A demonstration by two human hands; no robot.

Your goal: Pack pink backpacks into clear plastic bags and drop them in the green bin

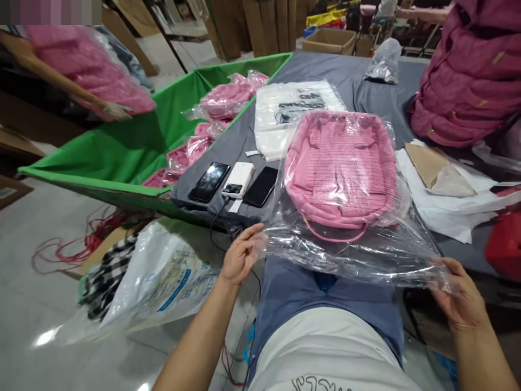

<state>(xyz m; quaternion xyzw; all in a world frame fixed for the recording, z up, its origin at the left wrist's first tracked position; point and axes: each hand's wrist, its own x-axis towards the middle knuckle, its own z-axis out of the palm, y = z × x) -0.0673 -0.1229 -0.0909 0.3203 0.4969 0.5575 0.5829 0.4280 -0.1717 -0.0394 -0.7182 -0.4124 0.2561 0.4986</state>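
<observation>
A clear bag (345,262) encloses a pink backpack (342,168) — left hand (242,256) and right hand (462,296) pinching the bag's edge.

Stacked dark-pink bags (468,81) are cropped by top and right edges; red article (504,244), by right edge; white printed plastic (277,130) is partly covered by wrapped backpack (342,174); checkered cloth (109,277) is partly hidden by white sack (157,269); shirt lettering (311,383) is cut off below.
</observation>
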